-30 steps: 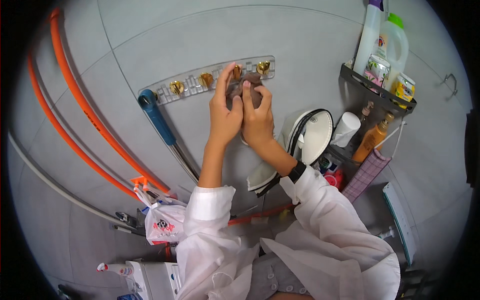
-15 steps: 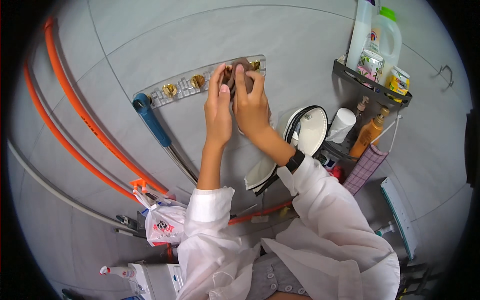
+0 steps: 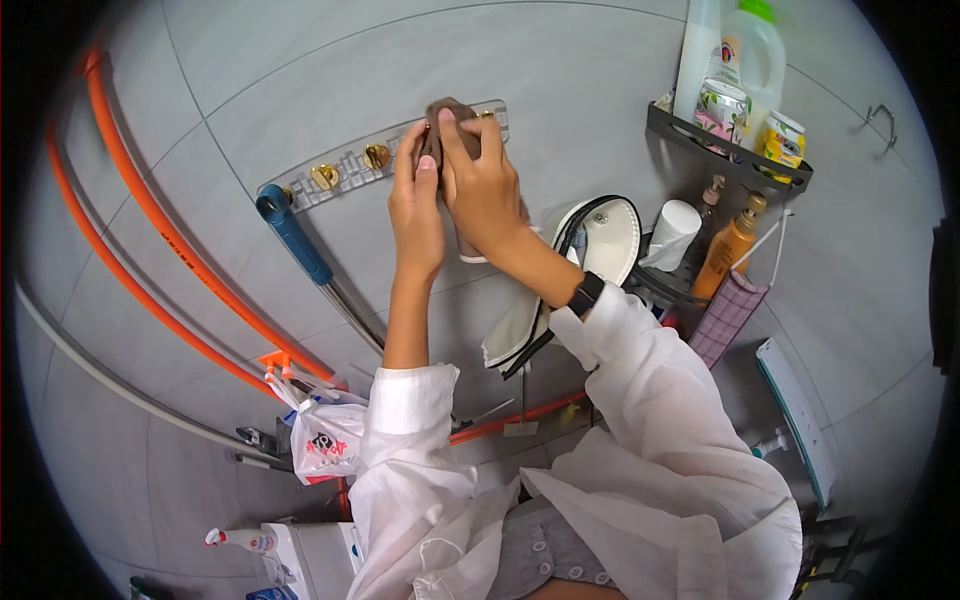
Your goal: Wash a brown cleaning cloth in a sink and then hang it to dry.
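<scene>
A clear rail (image 3: 345, 180) with several gold hooks (image 3: 376, 156) is fixed to the grey tiled wall. Against its right part, my two hands press a brown cloth (image 3: 452, 106), which looks like a small towel. My left hand (image 3: 415, 215) pinches the cloth's left edge, with fingertips close to a hook. Across the front lies my right hand (image 3: 480, 195), thumb and fingers closed on the fabric. The cloth's lower end hangs behind my right wrist. Whether it sits over a hook is hidden by my fingers. A blue-handled pole (image 3: 295, 235) hangs at the rail's left end.
To the right, a corner shelf (image 3: 730, 150) carries bottles and cans; a lower one holds a white roll (image 3: 673, 235) and pump bottles. A white, black-edged bag (image 3: 608, 225) hangs beside my right forearm. Orange pipes (image 3: 165, 215) and a plastic bag (image 3: 327, 437) are on the left.
My hands and the cloth have shifted slightly up along the rail. More brown fabric now shows above my fingertips, and its lower end shows below. The whole view has moved a little.
</scene>
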The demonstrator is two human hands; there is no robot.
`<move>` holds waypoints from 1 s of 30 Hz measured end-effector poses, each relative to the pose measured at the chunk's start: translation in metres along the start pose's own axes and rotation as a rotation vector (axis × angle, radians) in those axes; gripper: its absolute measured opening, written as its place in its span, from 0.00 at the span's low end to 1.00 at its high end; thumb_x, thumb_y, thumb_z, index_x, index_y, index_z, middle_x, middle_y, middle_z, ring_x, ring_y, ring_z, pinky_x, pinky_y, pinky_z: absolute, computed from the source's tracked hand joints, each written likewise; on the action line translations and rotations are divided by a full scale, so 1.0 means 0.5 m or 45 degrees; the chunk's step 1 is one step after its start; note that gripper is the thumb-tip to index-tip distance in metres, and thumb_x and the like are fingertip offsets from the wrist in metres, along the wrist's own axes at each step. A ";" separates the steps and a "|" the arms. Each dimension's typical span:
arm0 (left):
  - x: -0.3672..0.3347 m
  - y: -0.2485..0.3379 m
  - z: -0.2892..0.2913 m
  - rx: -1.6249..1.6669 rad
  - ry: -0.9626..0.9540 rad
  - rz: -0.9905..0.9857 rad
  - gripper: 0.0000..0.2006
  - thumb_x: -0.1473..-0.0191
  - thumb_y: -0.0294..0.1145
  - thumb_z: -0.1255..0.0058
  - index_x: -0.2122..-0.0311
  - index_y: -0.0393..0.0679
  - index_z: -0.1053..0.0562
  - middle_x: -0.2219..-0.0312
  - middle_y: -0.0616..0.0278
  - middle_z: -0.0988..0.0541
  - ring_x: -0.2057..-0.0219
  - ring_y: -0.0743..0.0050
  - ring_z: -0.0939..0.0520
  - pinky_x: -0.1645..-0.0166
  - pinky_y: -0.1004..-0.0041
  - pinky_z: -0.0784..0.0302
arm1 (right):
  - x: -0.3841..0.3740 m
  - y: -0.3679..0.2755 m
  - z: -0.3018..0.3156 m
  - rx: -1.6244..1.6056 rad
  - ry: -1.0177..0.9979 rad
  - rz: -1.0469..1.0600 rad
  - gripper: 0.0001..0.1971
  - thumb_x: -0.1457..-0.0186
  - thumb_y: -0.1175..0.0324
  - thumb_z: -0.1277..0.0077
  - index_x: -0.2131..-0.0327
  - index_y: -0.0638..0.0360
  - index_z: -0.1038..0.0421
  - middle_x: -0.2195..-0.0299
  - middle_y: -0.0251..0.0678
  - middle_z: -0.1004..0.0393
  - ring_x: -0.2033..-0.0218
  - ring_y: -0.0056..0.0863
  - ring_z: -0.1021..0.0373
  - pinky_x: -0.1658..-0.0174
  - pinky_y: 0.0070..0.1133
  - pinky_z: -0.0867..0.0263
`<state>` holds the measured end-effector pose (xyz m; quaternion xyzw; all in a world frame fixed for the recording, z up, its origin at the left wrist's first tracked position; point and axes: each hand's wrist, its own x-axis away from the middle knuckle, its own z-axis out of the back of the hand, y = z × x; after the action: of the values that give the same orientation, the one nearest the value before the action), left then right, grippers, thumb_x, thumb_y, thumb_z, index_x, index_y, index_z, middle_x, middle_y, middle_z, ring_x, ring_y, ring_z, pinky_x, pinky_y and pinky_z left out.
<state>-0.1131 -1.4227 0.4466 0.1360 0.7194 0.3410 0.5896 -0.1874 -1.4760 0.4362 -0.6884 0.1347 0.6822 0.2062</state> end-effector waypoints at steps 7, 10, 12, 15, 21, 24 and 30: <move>-0.001 -0.003 0.028 -0.114 -0.065 0.002 0.23 0.43 0.40 0.64 0.45 0.38 0.41 0.47 0.55 0.38 0.43 0.66 0.41 0.41 0.69 0.48 | 0.116 0.086 0.025 0.196 -0.252 0.023 0.23 0.53 0.76 0.52 0.50 0.52 0.35 0.68 0.40 0.37 0.70 0.39 0.33 0.70 0.30 0.34; 0.000 0.003 0.022 -0.093 -0.033 0.005 0.21 0.44 0.32 0.63 0.46 0.36 0.39 0.48 0.50 0.35 0.43 0.61 0.38 0.41 0.70 0.47 | 0.082 0.128 0.049 0.339 -0.090 -0.234 0.20 0.51 0.74 0.53 0.52 0.54 0.34 0.68 0.40 0.37 0.71 0.40 0.33 0.70 0.30 0.34; -0.003 0.008 0.013 -0.107 -0.054 -0.025 0.21 0.45 0.32 0.60 0.47 0.35 0.38 0.49 0.50 0.34 0.44 0.62 0.38 0.41 0.69 0.47 | 0.065 0.123 0.052 0.290 0.004 -0.269 0.19 0.50 0.74 0.54 0.52 0.58 0.35 0.68 0.41 0.37 0.71 0.41 0.34 0.70 0.31 0.34; -0.004 0.009 0.005 -0.009 -0.034 -0.041 0.21 0.46 0.32 0.58 0.48 0.35 0.38 0.50 0.50 0.33 0.45 0.62 0.37 0.42 0.69 0.46 | 0.085 0.060 0.006 0.224 -0.127 -0.348 0.19 0.52 0.76 0.54 0.53 0.63 0.37 0.67 0.43 0.37 0.70 0.42 0.34 0.70 0.31 0.34; -0.017 0.011 0.011 -0.057 -0.043 -0.044 0.20 0.46 0.33 0.58 0.50 0.34 0.37 0.54 0.50 0.29 0.50 0.66 0.32 0.45 0.72 0.42 | 0.105 0.004 -0.073 0.037 -0.150 0.094 0.19 0.55 0.77 0.55 0.56 0.70 0.39 0.68 0.46 0.38 0.67 0.42 0.34 0.70 0.30 0.32; -0.016 0.024 0.035 -0.013 -0.100 -0.018 0.19 0.45 0.34 0.60 0.50 0.34 0.37 0.54 0.51 0.29 0.50 0.68 0.32 0.46 0.73 0.41 | 0.098 -0.002 -0.054 -0.160 -0.250 0.005 0.16 0.53 0.77 0.54 0.58 0.61 0.35 0.67 0.40 0.35 0.69 0.38 0.33 0.69 0.28 0.32; -0.009 0.015 0.014 -0.102 -0.052 -0.088 0.20 0.46 0.34 0.57 0.50 0.36 0.37 0.55 0.53 0.29 0.49 0.65 0.32 0.44 0.70 0.42 | 0.088 0.080 0.008 0.179 0.135 -0.126 0.13 0.55 0.79 0.53 0.62 0.61 0.29 0.70 0.40 0.33 0.69 0.39 0.33 0.67 0.30 0.35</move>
<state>-0.1068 -1.4174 0.4543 0.0943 0.6972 0.3462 0.6207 -0.2080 -1.5050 0.3884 -0.7131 0.1589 0.6228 0.2801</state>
